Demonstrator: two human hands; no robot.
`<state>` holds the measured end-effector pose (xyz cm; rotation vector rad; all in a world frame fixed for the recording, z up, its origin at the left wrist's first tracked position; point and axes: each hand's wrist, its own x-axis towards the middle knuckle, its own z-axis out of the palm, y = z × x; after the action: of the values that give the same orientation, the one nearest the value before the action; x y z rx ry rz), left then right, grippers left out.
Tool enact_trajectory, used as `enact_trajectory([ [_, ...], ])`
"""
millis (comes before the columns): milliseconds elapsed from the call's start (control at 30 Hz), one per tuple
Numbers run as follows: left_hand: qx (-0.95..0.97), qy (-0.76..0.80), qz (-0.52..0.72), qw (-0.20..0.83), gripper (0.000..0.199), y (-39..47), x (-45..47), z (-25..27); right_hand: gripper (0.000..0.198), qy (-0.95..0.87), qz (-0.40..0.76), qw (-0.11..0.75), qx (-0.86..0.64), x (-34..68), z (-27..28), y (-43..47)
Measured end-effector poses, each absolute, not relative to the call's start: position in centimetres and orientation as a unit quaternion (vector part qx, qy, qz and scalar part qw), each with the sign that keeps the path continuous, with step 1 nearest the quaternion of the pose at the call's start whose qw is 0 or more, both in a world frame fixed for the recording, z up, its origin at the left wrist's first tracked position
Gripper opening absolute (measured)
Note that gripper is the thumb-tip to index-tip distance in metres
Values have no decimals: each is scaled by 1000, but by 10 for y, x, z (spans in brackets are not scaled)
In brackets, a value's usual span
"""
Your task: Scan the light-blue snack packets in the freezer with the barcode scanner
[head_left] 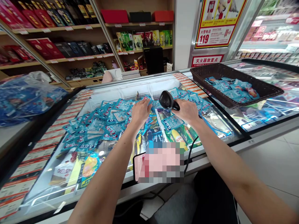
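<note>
My right hand grips a black handheld barcode scanner, its head turned toward the left, with a black cable running down past my wrist. Over the far side of a spread of small blue snack packets, my left hand reaches forward, thumb apart from the fingers. Its fingertips are at the packets; whether they touch one is hard to see. The packets lie across the glass top of a chest freezer. A phone with a blurred-out screen rests at the freezer's near edge.
A dark brown woven basket holding more blue packets stands at the right. At the left lies a clear plastic bag of blue packs. Price labels line the freezer's left side. Shelves of boxed and bagged goods stand behind.
</note>
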<state>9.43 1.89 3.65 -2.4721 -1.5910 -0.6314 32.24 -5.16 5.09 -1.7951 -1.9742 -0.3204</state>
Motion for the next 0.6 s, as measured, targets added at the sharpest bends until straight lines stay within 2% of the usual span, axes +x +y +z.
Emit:
enact_trajectory([
  [133, -809, -563, -166, 15, 57, 41, 104, 30, 36, -725, -112, 227, -640, 322, 50, -51],
  [333, -827, -551, -107, -28, 63, 54, 106, 33, 37, -734, -107, 232, -629, 321, 50, -50],
  [500, -780, -577, -233, -74, 87, 50, 107, 44, 37, -735, -109, 234, -628, 321, 50, -51],
  [533, -769, -577, -264, -72, 84, 48, 103, 45, 36, -736, -109, 235, -626, 320, 50, -51],
  [600, -754, -572, -317, -62, 65, 41, 92, 47, 35, -741, -106, 236, -620, 319, 50, -52],
])
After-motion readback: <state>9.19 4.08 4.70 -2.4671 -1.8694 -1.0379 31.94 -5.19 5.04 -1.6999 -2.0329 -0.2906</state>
